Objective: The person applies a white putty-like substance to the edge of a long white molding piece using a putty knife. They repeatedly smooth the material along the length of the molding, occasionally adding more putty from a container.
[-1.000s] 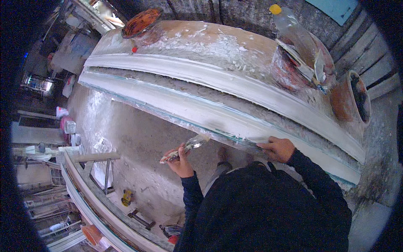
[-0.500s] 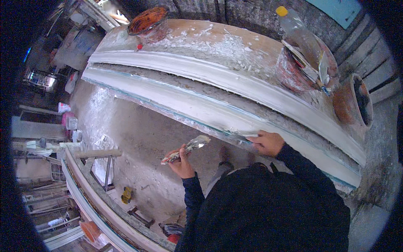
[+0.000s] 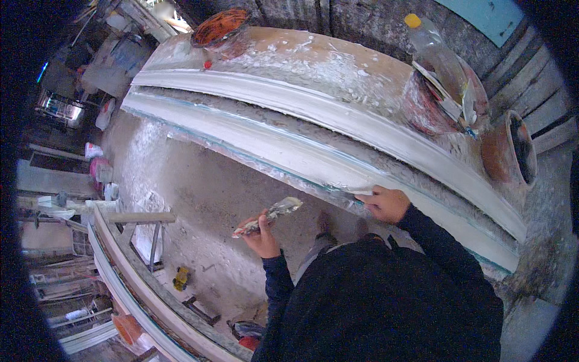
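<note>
My left hand [image 3: 263,241] is closed around the handle of a plaster-smeared putty knife [image 3: 284,207], its blade raised over the floor and apart from the bench. In my right hand [image 3: 389,204] is a second, thin-bladed scraper [image 3: 344,196], partly hidden by the fingers. Its blade lies against the near edge of a long white plaster moulding [image 3: 265,149], where some wet-looking, greyish plaster is smeared. Behind it runs another white moulding [image 3: 313,104], parallel, with a dark gap between the two.
On the plaster-spattered bench [image 3: 283,40] stand an orange-lined bowl [image 3: 221,30], a reddish basin [image 3: 423,108] holding tools, a clear bottle [image 3: 435,49] with a yellow cap, and a clay-coloured pot [image 3: 500,151]. A frame bearing long strips [image 3: 139,295] stands at lower left.
The whole view has shifted slightly. Both hands keep their grips and nearly the same places; the scraper's blade still rests at the moulding's near edge.
</note>
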{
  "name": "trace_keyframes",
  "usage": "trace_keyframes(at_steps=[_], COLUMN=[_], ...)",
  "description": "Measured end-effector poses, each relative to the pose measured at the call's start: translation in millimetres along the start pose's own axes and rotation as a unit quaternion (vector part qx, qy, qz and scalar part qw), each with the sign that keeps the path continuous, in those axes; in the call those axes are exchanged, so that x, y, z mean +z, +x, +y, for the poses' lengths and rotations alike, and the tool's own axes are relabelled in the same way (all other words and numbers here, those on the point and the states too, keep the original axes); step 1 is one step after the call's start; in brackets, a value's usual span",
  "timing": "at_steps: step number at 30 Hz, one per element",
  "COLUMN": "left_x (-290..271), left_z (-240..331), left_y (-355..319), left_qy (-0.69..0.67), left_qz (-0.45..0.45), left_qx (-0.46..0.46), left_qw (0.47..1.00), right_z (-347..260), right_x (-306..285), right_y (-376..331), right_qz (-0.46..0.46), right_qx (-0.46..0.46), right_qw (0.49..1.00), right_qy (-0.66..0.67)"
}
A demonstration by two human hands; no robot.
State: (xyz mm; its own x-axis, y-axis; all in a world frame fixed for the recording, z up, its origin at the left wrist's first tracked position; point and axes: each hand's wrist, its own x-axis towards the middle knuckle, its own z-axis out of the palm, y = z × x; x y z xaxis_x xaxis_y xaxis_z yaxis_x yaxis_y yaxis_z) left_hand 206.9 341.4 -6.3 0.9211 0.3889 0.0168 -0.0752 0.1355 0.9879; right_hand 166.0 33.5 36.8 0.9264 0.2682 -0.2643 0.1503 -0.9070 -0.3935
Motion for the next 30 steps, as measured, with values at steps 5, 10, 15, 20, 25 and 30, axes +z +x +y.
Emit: trace_keyframes(at_steps=[5,10,15,20,25,30], left_x=[-6,-12,-7,-14,-18,-13], left_z=[4,-2,7,4,-7,-3], left_y=[1,0,3,5,8,10], left_qy=[-0.004,0.015,0.002,-0.002,-0.001,-0.005], left_qz=[0.026,0.015,0.011,0.023,-0.006,-0.002], left_qx=[-0.026,-0.027,-0.015,-0.003,-0.016,0.004], left_qw=[0.999,0.999,1.000,1.000,1.000,1.000], right_z=[12,-6,-10,0,-24,-23], right_x=[-1,11,-7,-5,-2,-5], right_y=[-26,15,13,-17,36,36], right_qz=[-0.011,0.051,-0.005,-0.038,0.044,-0.001], right_qx=[0.013,-0.006,0.017,0.046,-0.003,0.014], right_qw=[1.000,0.998,1.000,0.998,0.998,1.000], right_qy=[0.018,0.034,0.023,0.036,0.047,0.020])
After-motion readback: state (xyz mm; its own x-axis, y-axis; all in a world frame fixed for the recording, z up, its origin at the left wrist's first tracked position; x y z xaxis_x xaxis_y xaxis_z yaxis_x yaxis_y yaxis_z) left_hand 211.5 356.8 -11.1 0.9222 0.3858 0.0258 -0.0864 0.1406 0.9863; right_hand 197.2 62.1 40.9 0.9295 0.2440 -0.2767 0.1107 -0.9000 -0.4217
